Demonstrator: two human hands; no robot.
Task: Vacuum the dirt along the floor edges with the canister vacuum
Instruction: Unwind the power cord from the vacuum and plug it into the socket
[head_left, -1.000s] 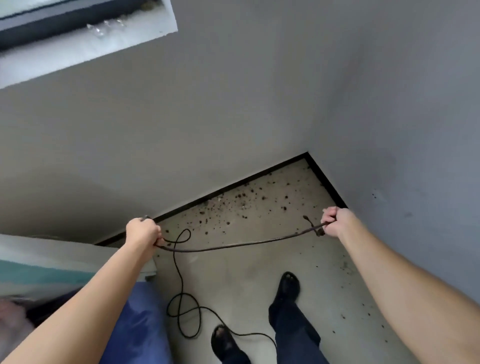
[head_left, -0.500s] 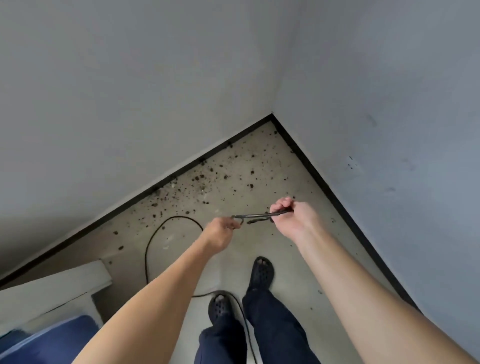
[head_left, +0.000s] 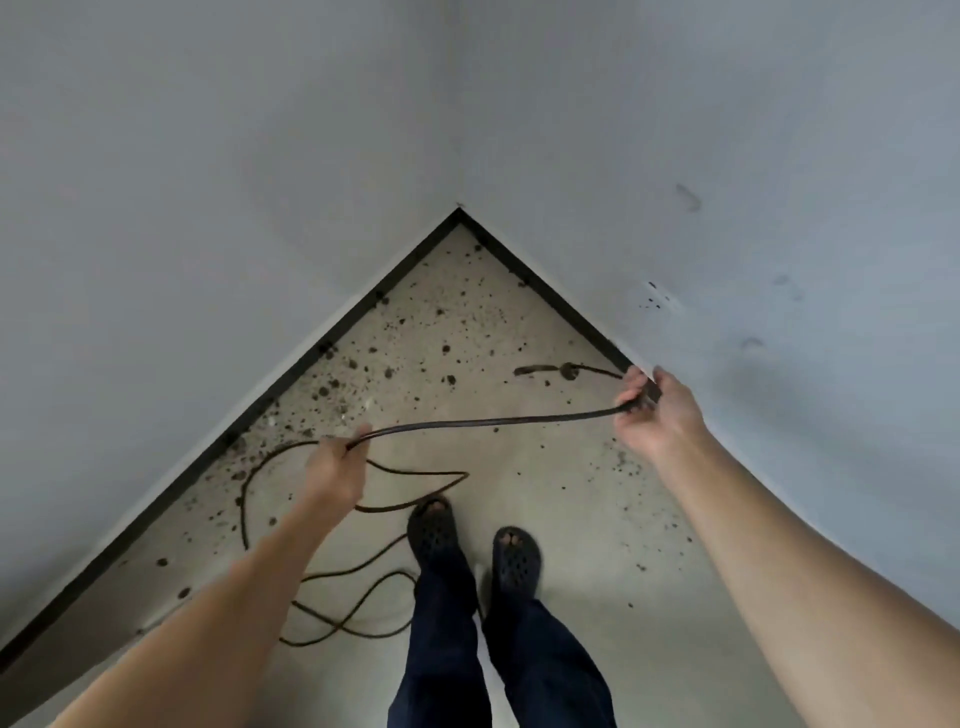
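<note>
Two bare hands, one dark cord and two dark perforated clogs show over a pale floor (head_left: 571, 519) that narrows to a corner between two grey walls. The left hand (head_left: 337, 467) is closed around the cord (head_left: 493, 422), its grip pressed together on it near the left baseboard. The right hand (head_left: 657, 410) pinches the same cord farther along, fingers curled over it just beside the right baseboard (head_left: 561, 306). Between the two hands the cord hangs in one shallow, slightly sagging span above the floor. Past the right hand a short end (head_left: 566, 370) trails toward the corner with a small knot or lump on it. From the left hand the rest drops to the floor and lies in several loose loops (head_left: 353, 613) along the left side, one bend reaching the toe of the left clog (head_left: 434, 530). The cord is thin, dark brown to black and looks dull, not glossy. The right clog (head_left: 517, 561) stands just beside the left one, both under dark blue trouser legs. Dirt (head_left: 384, 364) is scattered as many dark crumbs and specks, thickest along the left baseboard (head_left: 291, 379) and into the corner, thinner along the right edge. A few dark marks (head_left: 654, 299) dot the right wall (head_left: 779, 182). The left wall (head_left: 182, 208) is plain grey. No vacuum body is in view.
</note>
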